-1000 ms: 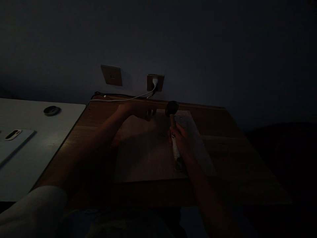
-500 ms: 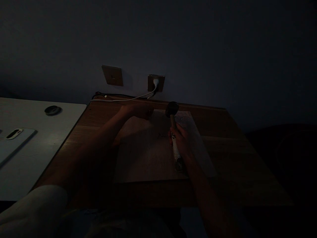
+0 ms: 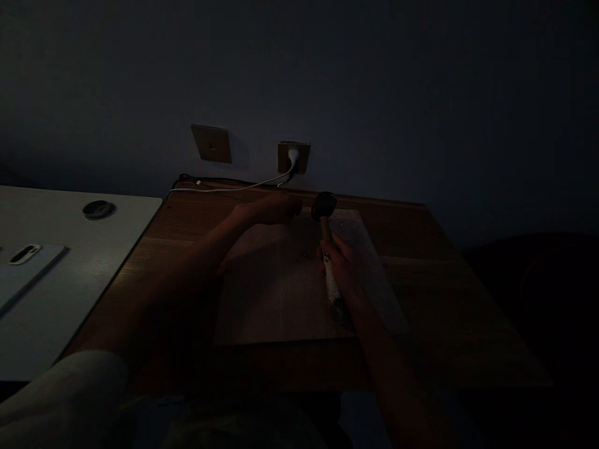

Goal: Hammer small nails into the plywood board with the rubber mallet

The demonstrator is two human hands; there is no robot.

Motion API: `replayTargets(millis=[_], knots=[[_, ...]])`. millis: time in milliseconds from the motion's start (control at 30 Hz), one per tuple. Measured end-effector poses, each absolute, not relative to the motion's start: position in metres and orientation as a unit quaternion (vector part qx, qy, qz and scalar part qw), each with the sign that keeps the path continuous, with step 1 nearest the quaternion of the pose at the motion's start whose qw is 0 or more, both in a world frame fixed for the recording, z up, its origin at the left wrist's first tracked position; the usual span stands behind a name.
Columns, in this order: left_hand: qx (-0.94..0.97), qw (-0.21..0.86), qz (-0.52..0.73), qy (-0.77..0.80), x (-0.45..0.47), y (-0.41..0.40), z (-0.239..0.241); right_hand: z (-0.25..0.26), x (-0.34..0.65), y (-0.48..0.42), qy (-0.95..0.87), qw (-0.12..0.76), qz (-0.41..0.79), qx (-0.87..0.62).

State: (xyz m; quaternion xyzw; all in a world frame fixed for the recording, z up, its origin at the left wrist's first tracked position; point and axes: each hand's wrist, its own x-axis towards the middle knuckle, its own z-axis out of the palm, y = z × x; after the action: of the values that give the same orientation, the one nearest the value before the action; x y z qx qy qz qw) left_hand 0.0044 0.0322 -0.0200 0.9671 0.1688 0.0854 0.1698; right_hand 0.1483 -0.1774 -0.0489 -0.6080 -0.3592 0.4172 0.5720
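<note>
The scene is very dark. My right hand [image 3: 340, 265] is closed round the pale handle of a hammer [image 3: 329, 249], whose dark head [image 3: 324, 204] points away from me over a light wooden board [image 3: 281, 293]. My left hand [image 3: 276, 209] reaches to the far edge of the board, just left of the hammer head. Its fingers look pinched together, and what they hold is too dark to make out. A few tiny dark specks lie on the board near its middle.
The board lies on a brown wooden table [image 3: 444, 312] against a wall. A white cable [image 3: 243, 186] runs from a wall socket [image 3: 293, 156] along the table's back edge. A white table [image 3: 70, 262] at left bears a round dark object [image 3: 98, 209] and a flat tray.
My left hand has shifted a little to the right along the board's far edge, closer to the hammer head. My right hand and the hammer have barely moved.
</note>
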Motion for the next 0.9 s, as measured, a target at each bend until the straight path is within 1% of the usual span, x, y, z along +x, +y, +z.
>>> replayTargets(millis=[267,633,767,900], knots=[[0.969,0.15,0.097,0.172,0.013,0.03,-0.031,-0.049,0.148,-0.177,-0.357,0.575,0.411,-0.612],[0.928,0.283,0.174,0.168,0.01,0.045,-0.056,-0.05,0.15,-0.177,-0.377,0.562,0.407,-0.614],[0.925,0.288,0.18,0.168,0.005,0.041,-0.062,-0.051,0.15,-0.176,-0.375,0.564,0.408,-0.612],[0.919,0.284,0.215,0.17,-0.001,0.029,-0.065,-0.051,0.15,-0.176,-0.38,0.566,0.408,-0.608]])
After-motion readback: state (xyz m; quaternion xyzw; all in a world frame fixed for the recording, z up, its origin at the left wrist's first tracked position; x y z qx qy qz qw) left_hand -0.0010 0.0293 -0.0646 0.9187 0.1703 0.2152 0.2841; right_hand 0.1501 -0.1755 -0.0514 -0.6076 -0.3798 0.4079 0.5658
